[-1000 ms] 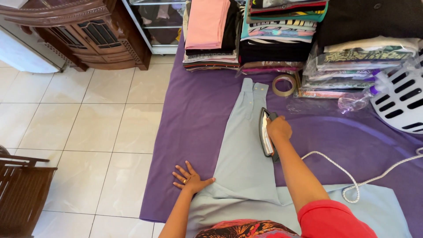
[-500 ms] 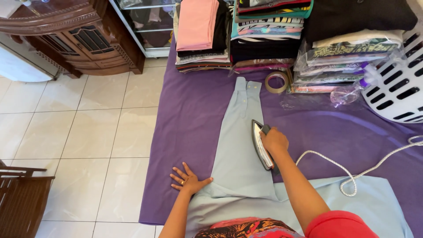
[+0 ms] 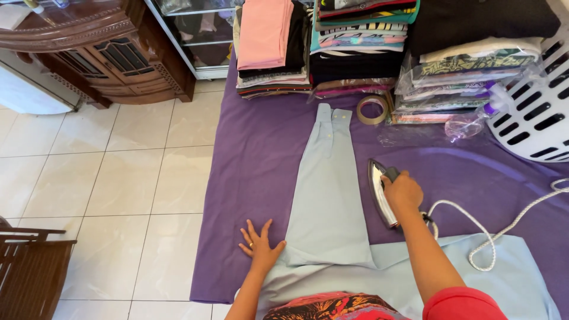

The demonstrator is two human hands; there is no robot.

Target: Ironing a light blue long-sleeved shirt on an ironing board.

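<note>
Right hand [image 3: 403, 192] grips an iron [image 3: 380, 192], apparently tipped off the blue sleeve [image 3: 327, 195]; left hand [image 3: 259, 243], fingers spread, should pin the fabric flat and taut.

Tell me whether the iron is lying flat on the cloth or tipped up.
Tipped up: the iron stands on its edge, shiny soleplate showing, gripped by the right hand beside the pale blue sleeve.

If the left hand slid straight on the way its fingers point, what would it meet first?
The left hand points up the purple cloth, beside the pale blue sleeve. That strip looks free until the folded clothes stack, probably first.
</note>
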